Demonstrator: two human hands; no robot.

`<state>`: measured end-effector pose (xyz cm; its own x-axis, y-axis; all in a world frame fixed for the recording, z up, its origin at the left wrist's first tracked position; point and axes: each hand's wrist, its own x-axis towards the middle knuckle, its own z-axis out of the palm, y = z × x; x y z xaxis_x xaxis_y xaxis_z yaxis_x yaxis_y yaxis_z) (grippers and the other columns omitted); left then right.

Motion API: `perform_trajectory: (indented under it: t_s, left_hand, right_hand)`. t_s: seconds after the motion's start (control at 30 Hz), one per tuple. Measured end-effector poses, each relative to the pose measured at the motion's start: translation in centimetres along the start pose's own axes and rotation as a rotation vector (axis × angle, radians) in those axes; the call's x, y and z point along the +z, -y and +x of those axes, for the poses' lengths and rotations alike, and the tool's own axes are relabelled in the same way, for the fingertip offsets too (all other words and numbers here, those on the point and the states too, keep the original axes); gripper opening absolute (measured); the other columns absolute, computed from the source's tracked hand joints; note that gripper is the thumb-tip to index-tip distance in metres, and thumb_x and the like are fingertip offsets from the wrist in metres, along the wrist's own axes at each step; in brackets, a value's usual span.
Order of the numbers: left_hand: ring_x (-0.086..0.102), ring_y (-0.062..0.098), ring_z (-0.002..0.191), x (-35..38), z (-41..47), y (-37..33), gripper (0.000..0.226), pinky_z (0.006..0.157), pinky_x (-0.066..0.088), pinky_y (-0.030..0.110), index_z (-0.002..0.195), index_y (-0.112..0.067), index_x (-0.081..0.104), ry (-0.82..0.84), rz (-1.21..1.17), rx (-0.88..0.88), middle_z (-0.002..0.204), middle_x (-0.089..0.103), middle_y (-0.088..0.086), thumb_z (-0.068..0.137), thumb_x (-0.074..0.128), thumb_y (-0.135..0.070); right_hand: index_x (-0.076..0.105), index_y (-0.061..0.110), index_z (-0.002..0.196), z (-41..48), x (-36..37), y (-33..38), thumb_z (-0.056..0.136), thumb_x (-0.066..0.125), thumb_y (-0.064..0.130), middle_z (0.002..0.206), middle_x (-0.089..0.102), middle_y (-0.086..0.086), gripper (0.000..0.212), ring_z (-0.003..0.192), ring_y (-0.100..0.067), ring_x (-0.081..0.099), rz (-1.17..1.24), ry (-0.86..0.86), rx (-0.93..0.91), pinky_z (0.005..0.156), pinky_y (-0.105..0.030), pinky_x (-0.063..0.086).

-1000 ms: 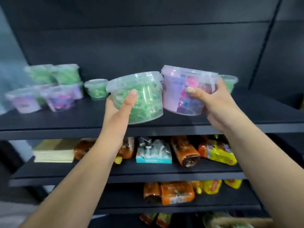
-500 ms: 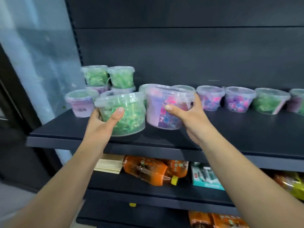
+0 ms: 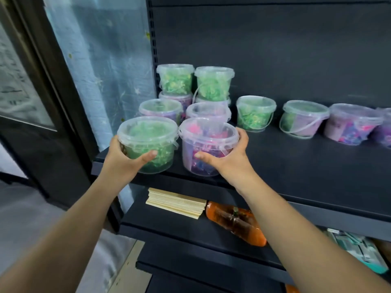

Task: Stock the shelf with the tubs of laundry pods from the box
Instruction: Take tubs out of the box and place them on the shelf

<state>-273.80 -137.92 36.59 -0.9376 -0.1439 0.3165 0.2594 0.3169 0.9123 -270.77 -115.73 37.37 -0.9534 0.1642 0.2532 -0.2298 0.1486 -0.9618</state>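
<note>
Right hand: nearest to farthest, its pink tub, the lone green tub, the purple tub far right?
1. Clear plastic tub of pink pods, gripped in the right hand.
2. Clear plastic tub of green pods, alone behind.
3. Clear plastic tub of purple pods, far right.

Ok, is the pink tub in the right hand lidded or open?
Lidded. A clear lid covers the whole rim of the pink tub, which the right hand grips by its side.
</note>
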Motion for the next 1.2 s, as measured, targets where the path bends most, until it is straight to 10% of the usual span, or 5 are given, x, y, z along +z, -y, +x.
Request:
perform_trajectory:
  t_s: [0.27,0.53,0.93,1.07,1.2]
  left_hand:
    - [0.051,0.012,0.118,-2.6,3.5,1.4,0.11,0.1,0.041,0.029,0.136,-0.019,0.035,0.151,0.031,-0.026,0.129,0.053,-0.004,0.043,0.079,-0.059]
    - [0.048,0.012,0.118,-2.3,3.2,1.3,0.08,0.099,0.038,0.027,0.138,-0.02,0.033,0.177,0.036,-0.036,0.128,0.051,-0.004,0.07,0.071,-0.037]
    - [0.046,0.015,0.123,-1.6,-0.4,1.0,0.097,0.105,0.036,0.035,0.137,-0.021,0.034,0.01,0.106,-0.145,0.136,0.047,-0.004,0.059,0.07,-0.066]
    - [0.035,0.018,0.132,0.1,-6.8,-1.3,0.065,0.106,0.022,0.022,0.135,-0.012,0.041,-0.27,0.26,0.006,0.142,0.039,0.004,0.081,0.064,-0.04]
    - [0.049,0.018,0.115,5.3,-13.9,-4.1,0.05,0.099,0.032,0.024,0.119,-0.008,0.058,-0.078,0.274,0.18,0.123,0.056,0.005,0.079,0.063,-0.038]
  right_hand:
    - [0.007,0.018,0.138,1.0,0.8,-0.3,0.063,0.082,0.011,0.127,0.033,0.007,0.106,0.119,-0.007,0.04,-0.116,0.096,-0.018,0.093,-0.012,0.033]
    - [0.009,0.015,0.141,0.5,0.9,-0.3,0.064,0.082,0.011,0.124,0.031,0.011,0.106,0.114,-0.001,0.036,-0.162,0.05,-0.054,0.076,0.009,0.031]
    - [0.009,0.015,0.146,-0.4,0.9,0.7,0.061,0.08,0.048,0.148,0.03,-0.006,0.115,0.135,-0.024,0.033,-0.373,0.023,0.098,0.109,-0.043,0.034]
    - [0.017,0.016,0.146,-3.9,-2.6,1.6,0.075,0.071,0.042,0.149,0.03,-0.001,0.093,0.136,-0.016,0.031,-0.414,-0.008,0.033,0.109,-0.029,0.029]
    - [0.05,0.016,0.128,-9.7,-10.2,1.3,0.08,0.068,0.034,0.133,0.049,0.003,0.054,0.121,-0.006,0.043,-0.511,-0.069,-0.095,0.092,-0.007,0.024]
